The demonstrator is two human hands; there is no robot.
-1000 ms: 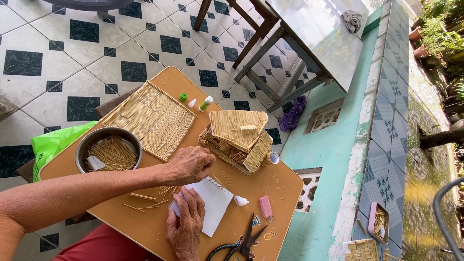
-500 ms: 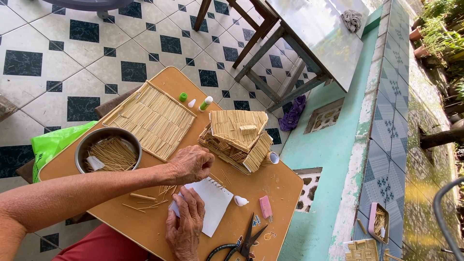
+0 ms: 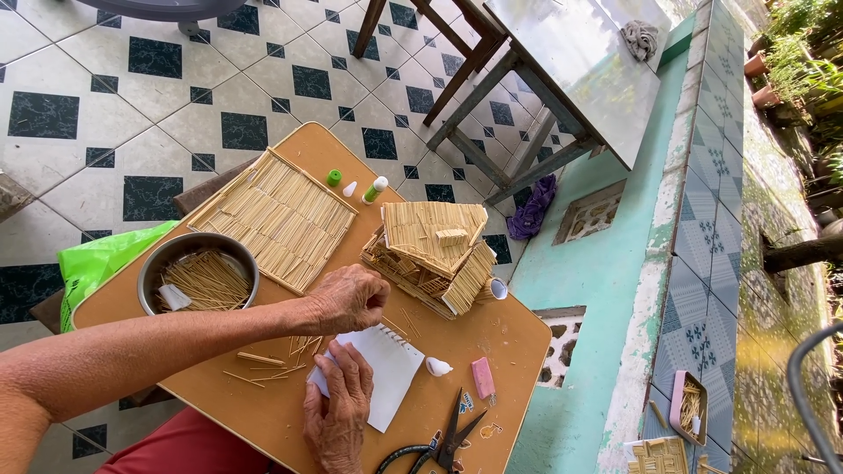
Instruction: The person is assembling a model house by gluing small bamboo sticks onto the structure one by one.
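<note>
Now, near the desk's [image 3: 263, 412] front edge, keep your right hand [image 3: 338, 417] flat, fingers spread, pinning the white notepad [image 3: 386, 373] steady. Your left hand [image 3: 347, 298] is curled, fingertips pinched, seemingly on a thin stick too small to confirm; hold it lightly, close beside the stick house [image 3: 435, 254] mid-desk. Beyond lies the stick mat [image 3: 277, 215].

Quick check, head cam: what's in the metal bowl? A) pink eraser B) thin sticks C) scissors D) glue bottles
B: the bowl holds a heap of thin sticks; the glue bottle stands by the stick mat, and the scissors and eraser lie on the board.
</note>
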